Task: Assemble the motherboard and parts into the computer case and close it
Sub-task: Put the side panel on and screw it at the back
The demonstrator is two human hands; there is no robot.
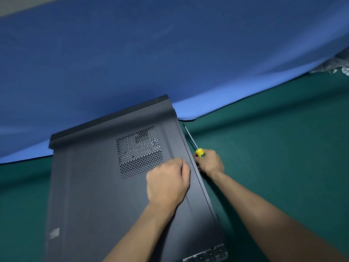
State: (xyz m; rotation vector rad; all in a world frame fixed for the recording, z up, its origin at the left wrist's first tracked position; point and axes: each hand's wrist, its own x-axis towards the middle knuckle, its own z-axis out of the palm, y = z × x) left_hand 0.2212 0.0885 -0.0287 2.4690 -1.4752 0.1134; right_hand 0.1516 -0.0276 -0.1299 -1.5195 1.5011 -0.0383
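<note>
Black computer case (105, 186) lies flat on the green desk (273, 157), side panel on; left grip (167, 183) curled, resting on the panel, right grip (208, 161) clutching a yellow-handled screwdriver (199, 152) at the case's edge.

A dark computer case (105, 186) lies on its side on a green table (273, 157). The left hand (167, 183) rests on its vented panel; the right hand (208, 161) grips a yellow-handled screwdriver (194, 143) beside its edge.
</note>
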